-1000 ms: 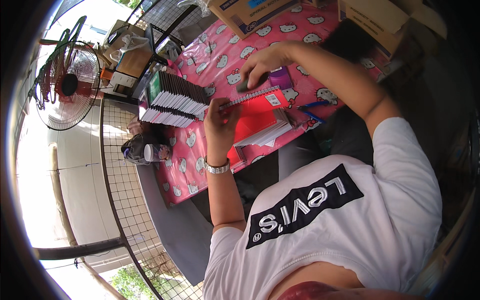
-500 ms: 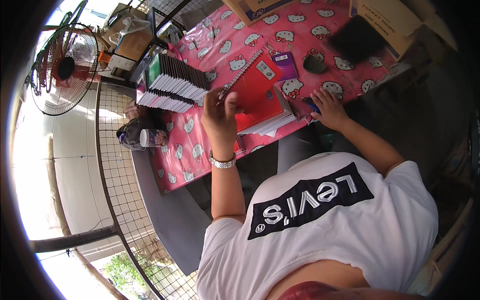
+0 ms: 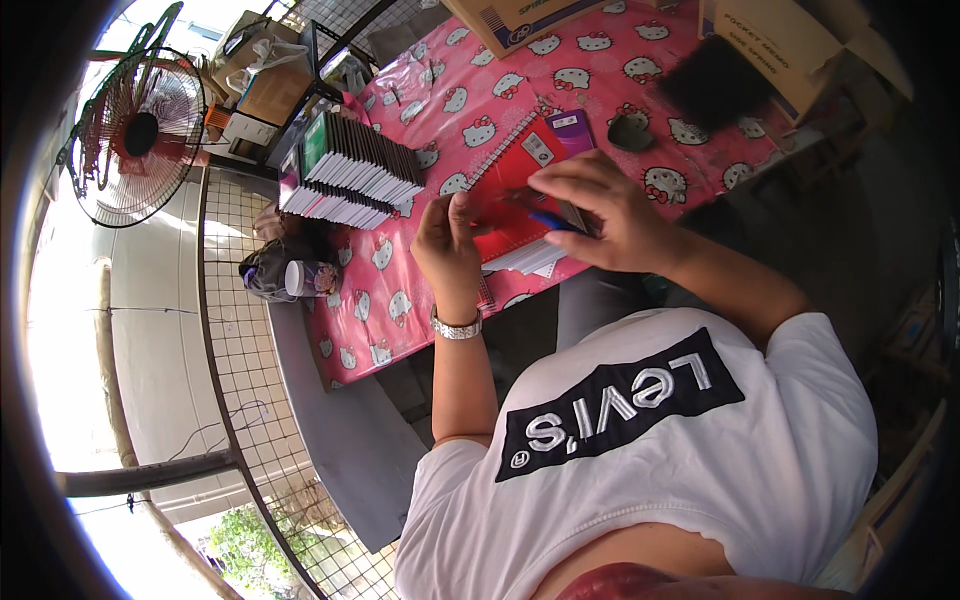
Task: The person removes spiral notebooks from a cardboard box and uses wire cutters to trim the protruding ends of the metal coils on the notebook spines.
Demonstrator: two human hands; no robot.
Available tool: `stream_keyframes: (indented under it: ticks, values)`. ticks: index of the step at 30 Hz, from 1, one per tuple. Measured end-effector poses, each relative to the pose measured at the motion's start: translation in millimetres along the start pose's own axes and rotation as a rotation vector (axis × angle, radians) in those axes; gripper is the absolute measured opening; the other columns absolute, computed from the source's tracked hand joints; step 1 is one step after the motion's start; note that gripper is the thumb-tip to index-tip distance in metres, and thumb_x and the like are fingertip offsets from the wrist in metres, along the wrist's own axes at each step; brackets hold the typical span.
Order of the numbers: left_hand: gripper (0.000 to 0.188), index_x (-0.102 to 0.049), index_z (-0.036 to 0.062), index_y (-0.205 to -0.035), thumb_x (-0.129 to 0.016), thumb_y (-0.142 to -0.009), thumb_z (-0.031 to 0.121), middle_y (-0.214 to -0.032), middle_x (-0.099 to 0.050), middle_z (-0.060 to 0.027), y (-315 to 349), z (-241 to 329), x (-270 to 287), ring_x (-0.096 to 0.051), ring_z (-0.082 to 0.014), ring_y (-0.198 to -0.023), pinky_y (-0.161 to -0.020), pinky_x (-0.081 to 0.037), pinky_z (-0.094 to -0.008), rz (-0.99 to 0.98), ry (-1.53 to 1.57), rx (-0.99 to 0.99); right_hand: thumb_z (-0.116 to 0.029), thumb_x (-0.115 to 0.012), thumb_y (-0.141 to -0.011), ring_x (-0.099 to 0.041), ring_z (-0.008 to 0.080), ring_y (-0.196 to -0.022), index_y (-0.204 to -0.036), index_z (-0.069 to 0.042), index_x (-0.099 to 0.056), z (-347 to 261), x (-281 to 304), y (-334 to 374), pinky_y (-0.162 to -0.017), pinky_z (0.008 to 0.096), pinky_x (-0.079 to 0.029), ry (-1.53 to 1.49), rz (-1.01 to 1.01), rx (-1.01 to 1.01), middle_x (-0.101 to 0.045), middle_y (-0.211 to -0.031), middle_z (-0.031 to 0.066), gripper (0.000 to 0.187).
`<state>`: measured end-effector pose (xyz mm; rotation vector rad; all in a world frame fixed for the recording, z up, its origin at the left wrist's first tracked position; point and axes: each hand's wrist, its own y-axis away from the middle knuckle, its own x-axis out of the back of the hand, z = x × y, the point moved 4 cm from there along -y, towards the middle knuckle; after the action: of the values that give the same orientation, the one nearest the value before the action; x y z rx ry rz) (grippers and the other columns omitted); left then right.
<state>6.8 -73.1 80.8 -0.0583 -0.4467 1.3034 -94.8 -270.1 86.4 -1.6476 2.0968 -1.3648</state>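
Observation:
A red spiral notebook [image 3: 510,172] lies on top of a pile of notebooks at the table's near edge. At the notebook's left edge is my left hand [image 3: 447,245], fingers curled and thumb raised; whatever it pinches is hidden. My right hand [image 3: 622,218] reaches over the right side of the red cover. Between its thumb and fingers is a small blue tool [image 3: 552,221], whose kind I cannot make out. A purple notebook [image 3: 574,125] lies partly behind the red one.
Dark-edged notebooks [image 3: 355,165] stand stacked at the left. Beyond my right hand are a small grey-green dish [image 3: 631,134] and a black fuzzy item [image 3: 715,85]. Cardboard boxes [image 3: 770,52] border the pink tablecloth [image 3: 480,100]. A cup [image 3: 312,278] and fan [image 3: 140,135] are leftward.
My right hand has lifted off the tablecloth and moved left over the red notebook with the blue tool. My left hand has shifted slightly down and right, its fingers more curled.

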Motion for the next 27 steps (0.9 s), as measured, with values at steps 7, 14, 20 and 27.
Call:
stream_keyframes:
  ticks: [7, 14, 20, 27]
  values:
    - [0.02, -0.06, -0.0079, -0.113, -0.057, -0.094, -0.004, -0.094, -0.069, -0.0091, 5.9, -2.2, 0.6, -0.067, -0.0119, -0.082, -0.071, -0.058, -0.0248, 0.017, 0.123, -0.104, -0.016, -0.076, -0.073, -0.054, 0.0295, -0.107, -0.122, -0.002, -0.062, -24.5, -23.1, -17.5, -0.097, 0.0423, -0.044, 0.176, -0.042, 0.077, -0.06, -0.116, 0.0097, 0.053]
    - [0.028, -0.067, -0.0047, -0.113, -0.059, -0.087, -0.011, -0.101, -0.069, -0.0093, 8.7, -2.5, -0.6, -0.065, -0.0116, -0.083, -0.073, -0.055, -0.0236, 0.11, 0.142, -0.163, -0.018, -0.072, -0.08, -0.06, 0.0279, -0.097, -0.121, 0.001, -0.061, -22.9, -34.7, -14.8, -0.086, 0.038, -0.05, 0.052, -0.144, -0.061, -0.063, -0.108, 0.0118, 0.046]
    - [0.031, -0.07, -0.0001, -0.109, -0.062, -0.082, -0.012, -0.099, -0.07, -0.0092, 4.0, 28.0, 19.2, -0.066, -0.0139, -0.087, -0.068, -0.052, -0.0241, 0.287, -0.339, -0.466, -0.023, -0.068, -0.09, -0.063, 0.0164, -0.099, -0.13, 0.0, -0.054, -10.2, -42.9, -15.7, -0.085, 0.032, -0.05, -0.581, -0.314, -0.476, -0.064, -0.109, 0.0125, 0.047]
    - [0.01, -0.067, 0.005, -0.089, -0.06, -0.082, 0.003, -0.089, -0.069, -0.0114, -18.1, 30.1, 110.7, -0.064, -0.0309, -0.083, -0.073, -0.051, -0.0392, 0.064, -0.941, -0.345, -0.008, -0.07, -0.081, -0.062, 0.0288, -0.109, -0.123, -0.004, -0.058, 149.6, 6.5, 63.4, -0.094, 0.0376, -0.048, 0.152, -0.039, -0.52, -0.064, -0.115, 0.0151, 0.043]
